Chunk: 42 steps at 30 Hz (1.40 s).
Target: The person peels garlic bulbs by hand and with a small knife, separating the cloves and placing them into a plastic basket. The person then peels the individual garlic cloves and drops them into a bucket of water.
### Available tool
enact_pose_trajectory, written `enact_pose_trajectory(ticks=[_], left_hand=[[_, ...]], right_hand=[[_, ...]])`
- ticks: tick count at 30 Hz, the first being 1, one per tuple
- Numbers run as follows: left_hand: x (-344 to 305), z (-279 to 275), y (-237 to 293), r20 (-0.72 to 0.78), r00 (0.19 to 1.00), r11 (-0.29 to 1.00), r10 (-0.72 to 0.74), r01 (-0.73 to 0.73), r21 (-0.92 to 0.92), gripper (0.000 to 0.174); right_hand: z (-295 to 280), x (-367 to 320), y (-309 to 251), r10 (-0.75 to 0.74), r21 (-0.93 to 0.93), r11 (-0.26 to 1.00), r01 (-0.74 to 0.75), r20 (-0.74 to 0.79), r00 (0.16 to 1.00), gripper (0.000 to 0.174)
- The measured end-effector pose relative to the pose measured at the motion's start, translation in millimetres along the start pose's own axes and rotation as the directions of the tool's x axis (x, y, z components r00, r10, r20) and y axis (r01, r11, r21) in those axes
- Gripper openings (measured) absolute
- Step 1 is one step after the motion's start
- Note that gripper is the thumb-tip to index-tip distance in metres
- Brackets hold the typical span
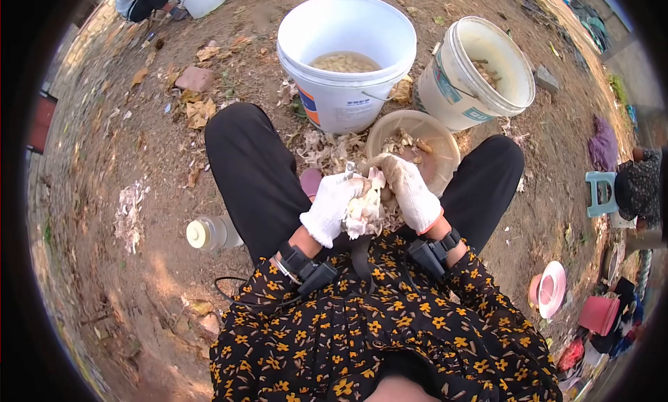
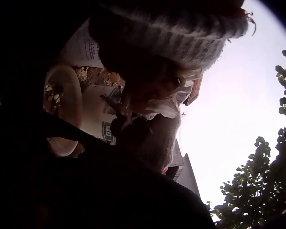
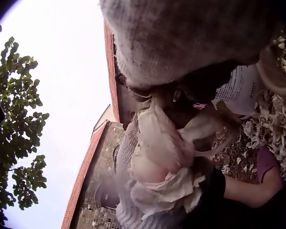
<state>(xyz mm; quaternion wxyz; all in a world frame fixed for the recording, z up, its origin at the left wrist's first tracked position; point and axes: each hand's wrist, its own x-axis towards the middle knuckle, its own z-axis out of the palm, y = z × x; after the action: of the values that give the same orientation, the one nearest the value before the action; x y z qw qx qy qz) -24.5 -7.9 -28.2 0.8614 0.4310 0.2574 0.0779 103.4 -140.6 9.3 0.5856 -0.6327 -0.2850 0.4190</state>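
Observation:
Both hands wear white knit gloves. The left hand [image 1: 335, 206] grips a garlic bulb [image 1: 364, 210] with loose, papery white skin, low between the knees. Against the bulb's upper end, the right hand [image 1: 410, 192] pinches the skin with curled fingers. In the right wrist view the bulb [image 3: 155, 157] shows pinkish-white layers peeling apart, the right hand [image 3: 190, 38] above it. The left wrist view is dark; pale skin [image 2: 164, 106] shows between the gloves. Just beyond the right hand sits a shallow bowl [image 1: 445, 146] with cloves and scraps in it.
A white bucket [image 1: 341, 99] holding pale cloves in liquid stands ahead, with a second bucket [image 1: 445, 96] to its right. Peeled skins [image 1: 327, 148] litter the ground. A capped jar [image 1: 209, 233] is left of the left knee. A blue stool [image 1: 600, 193] and another person are at far right.

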Motion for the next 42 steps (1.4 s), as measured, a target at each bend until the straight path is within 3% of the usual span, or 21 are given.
enact_pose_trajectory(ticks=[2,5,10,13,17,20,21,22,23,24,27,28,29,32,34,35,36,37,40,42], left_hand=[[0,-2,0,-0.001,1.0,0.998,0.004,-0.004,-0.07,0.019],[3,-9,-4,0.053,0.998,0.991,-0.017,0.024,-0.132,0.019],[-7,-1,20,0.258,0.953,0.923,-0.158,0.235,-0.305,0.023],[-8,7,14,0.045,0.989,0.947,-0.141,0.148,-0.286,0.026],[-8,4,21,0.135,0.971,0.929,-0.196,0.227,-0.291,0.024],[-12,7,23,0.163,0.963,0.943,-0.216,0.249,-0.221,0.02],[-10,6,16,0.114,0.976,0.963,-0.187,0.205,-0.177,0.02],[-8,5,13,0.078,0.996,0.999,-0.044,0.043,0.014,0.017],[-10,10,15,0.026,0.999,0.991,-0.029,0.025,0.129,0.017],[-11,7,12,0.062,0.998,0.976,0.014,-0.027,0.216,0.016],[-3,-1,-4,0.169,0.986,0.994,0.003,-0.02,0.104,0.019],[-8,3,10,0.155,0.984,0.986,-0.092,0.069,0.149,0.019],[-11,4,15,0.221,0.965,0.989,-0.143,0.129,0.079,0.02],[-2,-2,-2,0.152,0.988,0.981,-0.025,-0.004,0.192,0.017],[16,-12,-34,0.143,0.989,0.993,-0.028,0.012,0.114,0.017],[21,-14,-39,0.142,0.989,0.997,-0.027,0.017,0.075,0.017],[7,-15,-9,0.241,0.967,0.996,-0.083,0.075,0.042,0.018],[7,-14,-9,0.204,0.976,0.997,-0.074,0.065,0.051,0.02],[8,-9,-8,0.15,0.986,0.996,-0.07,0.061,0.063,0.027],[5,-2,-3,0.178,0.98,0.996,-0.091,0.086,0.039,0.027]], right_hand=[[-1,1,11,0.013,0.182,0.983,-0.011,-0.009,1.0,0.032],[5,-5,-18,0.118,0.172,0.977,-0.124,0.046,0.992,0.032],[10,-8,-20,0.0,0.005,1.0,0.0,-0.007,1.0,0.038],[8,-8,-22,-0.028,-0.03,0.999,0.029,0.014,0.999,0.041],[1,-9,-15,-0.074,-0.088,0.993,0.078,0.047,0.996,0.04],[5,-16,-34,0.04,0.088,0.995,-0.04,0.001,0.999,0.034],[3,-16,-38,0.093,0.037,0.995,-0.092,-0.005,0.996,0.028],[2,-15,-41,0.17,0.013,0.985,-0.169,-0.021,0.985,0.022],[1,-8,-23,0.034,-0.05,0.998,-0.035,-0.039,0.999,0.018],[-1,-5,-18,0.04,-0.073,0.996,-0.043,-0.035,0.999,0.015],[0,-8,-38,0.229,0.006,0.974,-0.229,0.003,0.974,0.012],[0,-10,-41,0.343,0.141,0.929,-0.343,0.03,0.939,0.011],[-2,-11,-48,0.389,0.215,0.888,-0.407,0.12,0.913,0.007],[0,-9,-48,0.428,0.288,0.847,-0.447,0.131,0.894,0.007],[2,-11,-40,0.448,0.378,0.805,-0.458,0.118,0.886,0.008],[4,-11,-41,0.431,0.38,0.822,-0.425,0.075,0.899,0.008],[7,-12,-44,0.41,0.38,0.839,-0.39,0.03,0.912,0.008],[9,-13,-46,0.389,0.379,0.855,-0.354,-0.017,0.921,0.008],[11,-4,-27,0.094,0.088,0.993,-0.074,-0.249,0.964,0.01],[11,-3,-22,-0.031,-0.017,0.999,0.028,-0.256,0.966,0.01]])
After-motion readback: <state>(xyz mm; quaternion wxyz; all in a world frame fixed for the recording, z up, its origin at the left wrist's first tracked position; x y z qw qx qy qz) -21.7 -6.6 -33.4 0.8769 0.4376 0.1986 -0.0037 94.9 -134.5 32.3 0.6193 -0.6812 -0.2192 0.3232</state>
